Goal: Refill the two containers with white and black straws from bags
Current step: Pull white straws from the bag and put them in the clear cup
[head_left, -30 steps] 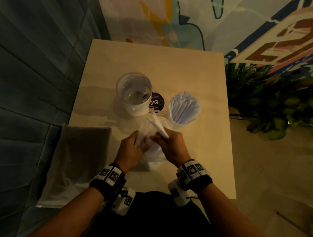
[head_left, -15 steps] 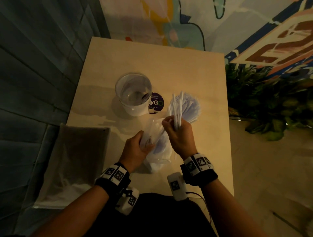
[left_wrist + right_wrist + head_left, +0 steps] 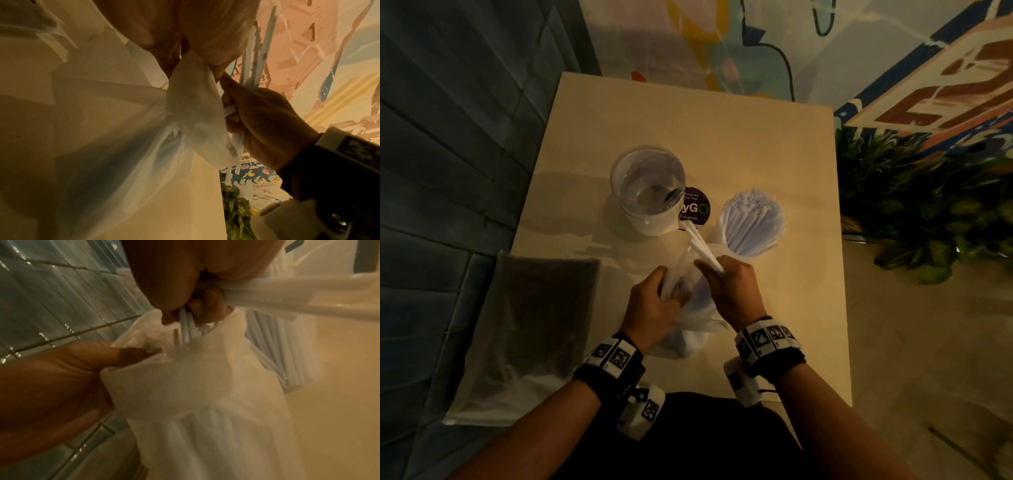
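Head: right hand [image 3: 732, 291] clamps a few white straws [image 3: 700, 245] above the bag [image 3: 688, 308], left hand [image 3: 654, 308] pinches its mouth; filled container [image 3: 751, 222] just beyond, near table's right edge [image 3: 840, 274]
Left wrist: straws run through right fist [image 3: 265, 123]
Right wrist: left thumb [image 3: 115, 355] on bag rim

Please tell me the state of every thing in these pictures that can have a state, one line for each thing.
left hand: grips the bag's open mouth.
right hand: grip closed round a small bunch of white straws.
bag of white straws: open, standing on the table.
right container: full of white straws.
left container: nearly empty.
flat bag: lying untouched at the table's left edge.
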A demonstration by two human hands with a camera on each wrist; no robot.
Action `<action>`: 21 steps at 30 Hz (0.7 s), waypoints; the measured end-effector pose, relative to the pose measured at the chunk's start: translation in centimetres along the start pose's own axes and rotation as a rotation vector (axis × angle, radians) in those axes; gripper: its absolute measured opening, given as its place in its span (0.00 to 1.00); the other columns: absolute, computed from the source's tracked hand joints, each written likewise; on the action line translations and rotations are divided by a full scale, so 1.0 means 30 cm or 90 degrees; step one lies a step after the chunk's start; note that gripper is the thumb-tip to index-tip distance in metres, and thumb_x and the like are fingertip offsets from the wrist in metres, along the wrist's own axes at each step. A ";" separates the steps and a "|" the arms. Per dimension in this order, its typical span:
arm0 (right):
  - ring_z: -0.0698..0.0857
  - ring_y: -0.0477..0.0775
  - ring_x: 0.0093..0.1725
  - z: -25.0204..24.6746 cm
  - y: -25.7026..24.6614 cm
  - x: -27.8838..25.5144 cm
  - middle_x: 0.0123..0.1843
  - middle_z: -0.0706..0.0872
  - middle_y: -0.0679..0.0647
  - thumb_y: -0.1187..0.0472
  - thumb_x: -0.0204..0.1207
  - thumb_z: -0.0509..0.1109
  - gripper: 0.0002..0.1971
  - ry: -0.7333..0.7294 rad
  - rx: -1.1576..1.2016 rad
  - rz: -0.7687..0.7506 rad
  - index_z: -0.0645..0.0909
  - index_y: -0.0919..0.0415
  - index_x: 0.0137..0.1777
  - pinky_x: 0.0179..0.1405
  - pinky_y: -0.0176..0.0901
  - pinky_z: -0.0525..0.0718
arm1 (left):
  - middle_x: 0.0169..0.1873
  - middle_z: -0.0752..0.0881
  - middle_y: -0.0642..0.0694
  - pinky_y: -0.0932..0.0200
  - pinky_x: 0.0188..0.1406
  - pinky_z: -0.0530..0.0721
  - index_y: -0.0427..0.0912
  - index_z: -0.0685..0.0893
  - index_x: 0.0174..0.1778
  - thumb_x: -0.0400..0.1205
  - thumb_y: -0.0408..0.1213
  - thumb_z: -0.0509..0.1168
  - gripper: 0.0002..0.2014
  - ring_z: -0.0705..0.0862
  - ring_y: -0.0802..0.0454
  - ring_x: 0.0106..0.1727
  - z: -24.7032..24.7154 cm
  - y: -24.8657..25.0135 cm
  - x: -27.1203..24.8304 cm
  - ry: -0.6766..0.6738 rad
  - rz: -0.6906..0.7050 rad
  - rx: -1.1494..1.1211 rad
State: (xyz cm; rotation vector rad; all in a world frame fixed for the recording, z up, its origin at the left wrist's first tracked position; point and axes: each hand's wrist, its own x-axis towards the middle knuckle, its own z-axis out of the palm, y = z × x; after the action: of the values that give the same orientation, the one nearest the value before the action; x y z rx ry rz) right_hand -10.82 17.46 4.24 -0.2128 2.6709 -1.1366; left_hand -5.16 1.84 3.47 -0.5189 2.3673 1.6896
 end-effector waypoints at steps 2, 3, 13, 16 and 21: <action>0.77 0.36 0.24 -0.022 -0.019 -0.001 0.26 0.77 0.39 0.51 0.84 0.68 0.18 0.057 0.105 0.056 0.76 0.44 0.30 0.30 0.26 0.71 | 0.40 0.87 0.50 0.76 0.37 0.81 0.45 0.82 0.45 0.77 0.39 0.76 0.09 0.84 0.63 0.42 -0.002 -0.005 0.006 -0.009 -0.004 0.002; 0.78 0.38 0.23 -0.039 -0.033 0.003 0.25 0.79 0.43 0.52 0.85 0.67 0.19 0.088 0.176 0.099 0.78 0.46 0.29 0.29 0.26 0.73 | 0.40 0.87 0.51 0.76 0.36 0.81 0.46 0.81 0.45 0.77 0.41 0.75 0.09 0.84 0.64 0.41 -0.004 -0.010 0.008 -0.012 -0.002 0.009; 0.60 0.44 0.18 -0.258 -0.191 0.071 0.20 0.63 0.43 0.45 0.80 0.63 0.21 0.222 0.698 0.069 0.65 0.50 0.27 0.21 0.36 0.60 | 0.40 0.86 0.54 0.67 0.40 0.83 0.45 0.81 0.47 0.79 0.46 0.73 0.11 0.85 0.62 0.41 -0.011 -0.029 0.026 -0.005 -0.003 0.057; 0.59 0.45 0.18 -0.318 -0.221 0.081 0.19 0.63 0.43 0.52 0.88 0.60 0.23 0.242 0.729 -0.014 0.66 0.49 0.28 0.21 0.36 0.59 | 0.39 0.87 0.54 0.68 0.39 0.83 0.43 0.82 0.48 0.78 0.42 0.75 0.10 0.85 0.62 0.40 -0.015 -0.028 0.017 0.002 0.031 0.059; 0.60 0.44 0.17 -0.438 -0.288 0.122 0.19 0.66 0.41 0.60 0.89 0.55 0.22 0.323 0.753 -0.189 0.67 0.52 0.29 0.20 0.36 0.58 | 0.42 0.86 0.58 0.76 0.38 0.78 0.45 0.82 0.51 0.79 0.43 0.74 0.10 0.85 0.66 0.42 -0.027 -0.021 0.012 0.001 -0.002 0.058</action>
State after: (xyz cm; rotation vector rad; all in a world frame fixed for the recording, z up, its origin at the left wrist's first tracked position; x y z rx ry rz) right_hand -17.48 19.79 18.77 -0.0981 1.8081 -2.8981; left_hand -5.19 0.82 3.07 -0.5093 2.4292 1.5722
